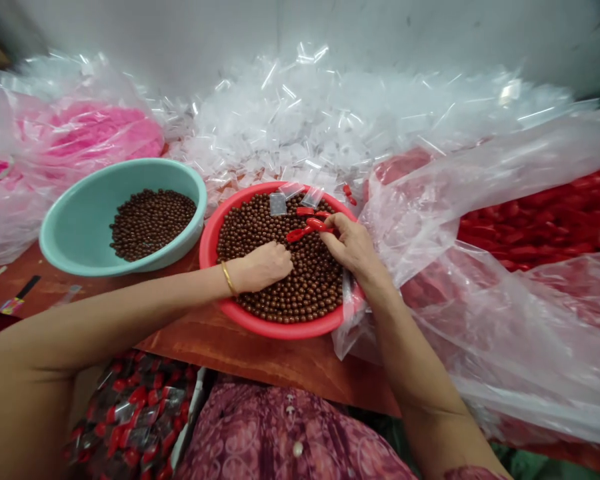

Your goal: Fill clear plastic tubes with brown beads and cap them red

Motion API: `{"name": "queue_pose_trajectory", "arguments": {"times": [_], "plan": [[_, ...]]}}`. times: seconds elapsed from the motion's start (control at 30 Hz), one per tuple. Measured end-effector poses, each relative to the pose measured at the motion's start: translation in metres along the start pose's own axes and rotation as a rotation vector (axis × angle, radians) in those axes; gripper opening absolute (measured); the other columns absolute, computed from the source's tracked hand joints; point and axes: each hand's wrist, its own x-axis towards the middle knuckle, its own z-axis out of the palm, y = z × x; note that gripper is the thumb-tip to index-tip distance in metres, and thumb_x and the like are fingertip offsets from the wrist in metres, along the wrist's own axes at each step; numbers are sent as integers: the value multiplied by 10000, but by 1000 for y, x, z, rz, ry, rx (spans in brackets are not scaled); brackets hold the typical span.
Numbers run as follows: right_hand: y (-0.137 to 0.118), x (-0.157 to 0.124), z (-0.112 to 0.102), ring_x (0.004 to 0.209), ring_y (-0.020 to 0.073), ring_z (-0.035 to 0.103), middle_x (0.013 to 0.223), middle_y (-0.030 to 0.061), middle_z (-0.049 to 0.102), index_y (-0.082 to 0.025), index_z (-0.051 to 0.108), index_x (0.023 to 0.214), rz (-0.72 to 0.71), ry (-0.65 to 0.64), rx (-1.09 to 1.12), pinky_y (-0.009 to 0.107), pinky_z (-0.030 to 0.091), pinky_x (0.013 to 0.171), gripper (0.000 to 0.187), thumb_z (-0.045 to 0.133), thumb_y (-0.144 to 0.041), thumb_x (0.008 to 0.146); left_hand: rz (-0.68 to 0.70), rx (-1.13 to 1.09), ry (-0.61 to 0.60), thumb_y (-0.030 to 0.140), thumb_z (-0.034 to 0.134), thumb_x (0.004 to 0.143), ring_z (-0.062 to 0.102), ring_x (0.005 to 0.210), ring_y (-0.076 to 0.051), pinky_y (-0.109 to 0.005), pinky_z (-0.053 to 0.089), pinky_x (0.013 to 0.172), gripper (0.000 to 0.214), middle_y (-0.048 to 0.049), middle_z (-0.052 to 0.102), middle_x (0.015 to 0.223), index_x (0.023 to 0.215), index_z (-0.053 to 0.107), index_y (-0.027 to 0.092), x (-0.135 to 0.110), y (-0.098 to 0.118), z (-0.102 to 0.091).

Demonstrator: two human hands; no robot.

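A red basin (280, 327) full of round brown balls (300, 283), shiny like chocolate balls, stands in front of me. My left hand (269, 265), with a gold bangle at the wrist, rests low over the balls with its fingers curled shut; what they hold, if anything, is hidden. Over the basin's right side, my right hand (351, 245) pinches a red plastic piece (318, 225) between thumb and fingers. Other red pieces (295, 235) touch it or lie close by. Small clear plastic boxes (278, 204) lie on the balls at the basin's back.
A turquoise basin (75, 227) with more brown balls stands at left. Clear plastic boxes (290, 113) heap along the wall. Plastic bags hold red pieces (540, 220) at right and pink ones (100, 130) at left. Below the table, a box holds red-and-clear items (135, 413).
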Motion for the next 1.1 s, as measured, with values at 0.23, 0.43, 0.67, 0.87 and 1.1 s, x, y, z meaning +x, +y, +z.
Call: {"name": "queue_pose_trajectory", "arguments": {"times": [0.23, 0.43, 0.67, 0.87, 1.1], "plan": [[2, 1, 1, 528, 136, 433, 576, -20, 495, -204, 529, 760, 13, 19, 32, 272, 331, 571, 88, 489, -280, 742, -284, -936, 132, 102, 567, 757, 620, 889, -163, -281, 458, 809, 187, -48, 685, 964, 930, 626, 141, 11, 1, 15], [10, 2, 6, 533, 131, 424, 587, -24, 498, -199, 536, 792, -2, 22, 92, 262, 326, 553, 135, 478, -314, 751, -385, -1812, 315, 131, 676, 654, 601, 788, -98, -238, 460, 742, 269, -23, 669, 881, 904, 578, 135, -9, -1, 13], [12, 0, 8, 509, 118, 409, 597, -18, 520, -202, 527, 748, -31, 41, 60, 251, 313, 517, 181, 492, -378, 773, -414, -1932, 509, 156, 739, 630, 611, 803, -111, -228, 468, 699, 310, -40, 669, 894, 892, 576, 131, -33, 9, -8], [0, -5, 2, 507, 119, 468, 571, 0, 568, -184, 611, 741, -131, -129, -167, 242, 317, 513, 312, 503, -470, 802, -557, -1911, 592, 237, 675, 724, 619, 753, -108, -182, 426, 549, 302, -67, 671, 972, 973, 536, 138, -46, 15, 4], [-26, -13, -7, 738, 178, 620, 824, 81, 701, -161, 645, 766, -387, -582, -664, 260, 350, 637, 189, 490, -241, 841, -523, -1826, 757, 86, 632, 695, 608, 864, -111, -241, 466, 785, 270, -36, 659, 927, 950, 557, 136, -42, 17, 11]]}}
